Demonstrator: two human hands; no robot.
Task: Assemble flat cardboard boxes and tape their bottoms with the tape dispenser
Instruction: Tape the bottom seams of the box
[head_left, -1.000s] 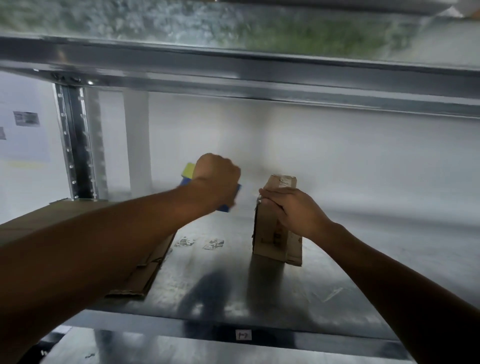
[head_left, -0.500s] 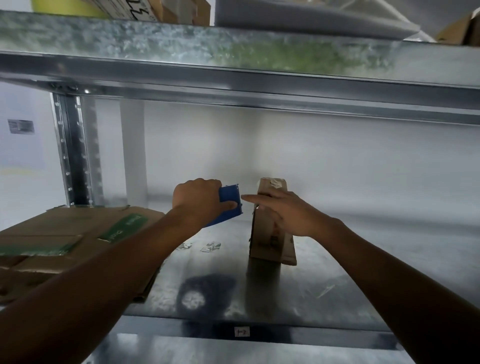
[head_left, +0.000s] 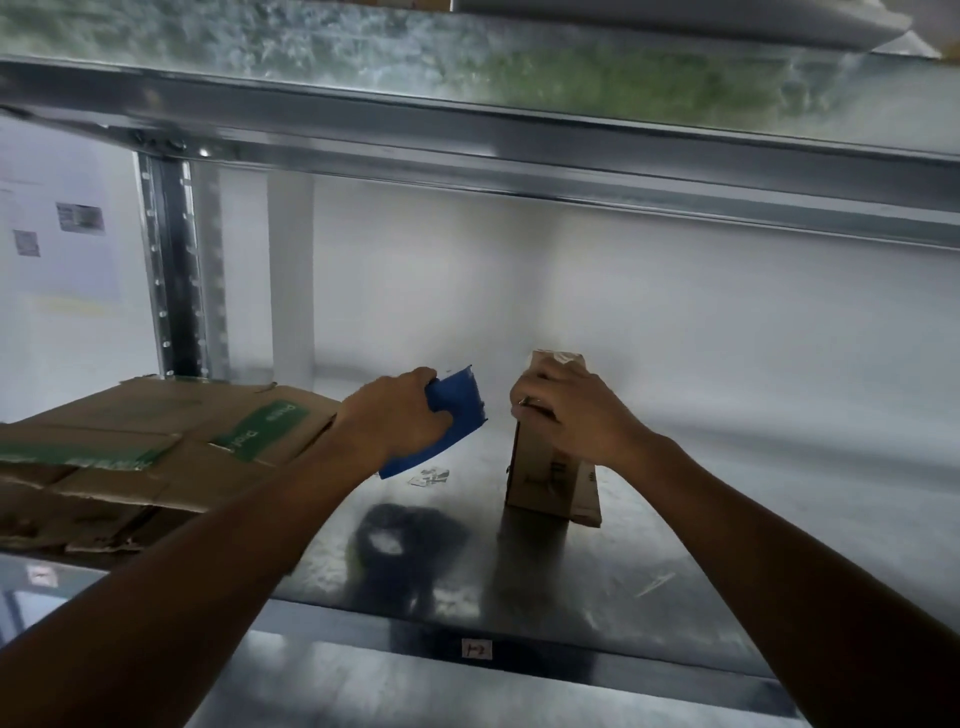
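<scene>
Head view, the only one we've got. The left hand (head_left: 397, 418) comes lower than it was a second ago; the yellow part that showed above the knuckles is out of sight, and only the blue body of the tape dispenser (head_left: 457, 410) pokes out past the fist. Half a second back, the right hand (head_left: 569, 415) was stretching flat fingers toward the dispenser. Now those fingers curl down over the top of the small cardboard box (head_left: 550, 478).

That looks like a steadying hold, so taping the upturned end seems to be the step in hand. Whether a strip is already on, I can't tell.

Fingers: the left is clenched tight round the dispenser, thumb underneath. The right grasps the box's top edge and presses it down.

The box stands upright on the metal shelf (head_left: 701, 561), just right of the dispenser but not touching it. Flat cardboard (head_left: 156, 441) waits stacked at the left.
</scene>
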